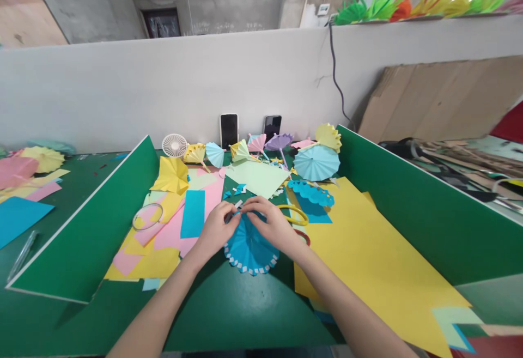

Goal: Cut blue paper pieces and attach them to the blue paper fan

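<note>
Left hand (218, 226) and right hand (266, 220) pinching the far edge of a pleated blue paper (252, 249), green table (245, 320) beneath, yellow sheet (359, 254) at right

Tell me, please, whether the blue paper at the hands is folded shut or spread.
Spread: the blue paper has pleats fanning out to a rounded edge; the hands cover its top.

The right hand (267, 219) partly hides the blue pleated paper (250, 248), and cardboard (445, 99) runs out of view.
</note>
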Demonstrator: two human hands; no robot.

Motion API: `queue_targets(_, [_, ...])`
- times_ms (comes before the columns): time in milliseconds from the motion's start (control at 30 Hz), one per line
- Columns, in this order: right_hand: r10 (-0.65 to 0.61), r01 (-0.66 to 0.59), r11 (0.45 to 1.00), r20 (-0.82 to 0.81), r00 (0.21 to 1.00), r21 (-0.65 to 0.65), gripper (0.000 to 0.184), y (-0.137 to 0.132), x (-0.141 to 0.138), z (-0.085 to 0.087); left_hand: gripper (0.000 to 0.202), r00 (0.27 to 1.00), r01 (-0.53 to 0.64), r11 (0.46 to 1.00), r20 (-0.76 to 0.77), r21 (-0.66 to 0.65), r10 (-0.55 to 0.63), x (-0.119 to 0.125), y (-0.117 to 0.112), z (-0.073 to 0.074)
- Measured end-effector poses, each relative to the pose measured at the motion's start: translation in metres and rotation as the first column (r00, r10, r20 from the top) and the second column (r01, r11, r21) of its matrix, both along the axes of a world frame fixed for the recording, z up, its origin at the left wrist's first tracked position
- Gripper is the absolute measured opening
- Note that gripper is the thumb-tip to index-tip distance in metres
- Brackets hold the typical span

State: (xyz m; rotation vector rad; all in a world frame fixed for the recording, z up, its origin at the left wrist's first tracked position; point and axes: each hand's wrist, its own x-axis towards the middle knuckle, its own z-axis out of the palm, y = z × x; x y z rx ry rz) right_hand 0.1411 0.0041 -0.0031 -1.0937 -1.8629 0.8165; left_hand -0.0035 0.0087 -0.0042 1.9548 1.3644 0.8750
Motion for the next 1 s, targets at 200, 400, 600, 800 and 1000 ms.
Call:
queue_targets(200, [-0.002, -0.002, 0.999, 0.063, 0.998, 0.052, 0.027, -0.001, 0.0, -0.002, 0.01, 0.999, -0.019, 1.0, 0.048, -0.024, 0.02, -0.002, 0.001, 0.0])
queue_targets(400, [-0.027, 0.008, 0.989, 0.13, 0.991, 0.147, 0.03, -0.001, -0.003, -0.004, 0.01, 0.996, -0.01, 0.999, 0.087, -0.034, 0.013, -0.004, 0.003, 0.001])
queue_targets(600, [-0.11, 0.101, 0.99, 0.087, 0.99, 0.102, 0.044, 0.002, 0.002, -0.005, 0.011, 0.992, -0.042, 0.999, 0.116, -0.034, 0.046, -0.004, 0.004, 0.003])
queue_targets(800, [-0.061, 0.064, 0.995, 0.039, 0.997, -0.083, 0.033, 0.001, 0.006, 0.003, 0.011, 0.996, -0.027, 0.999, 0.09, -0.041, 0.031, -0.004, 0.004, 0.0])
queue_targets(1000, [-0.049, 0.056, 0.997, 0.112, 0.993, -0.06, 0.028, -0.002, 0.002, 0.008, 0.007, 0.999, -0.031, 0.999, -0.01, -0.007, 0.031, -0.004, 0.005, -0.002])
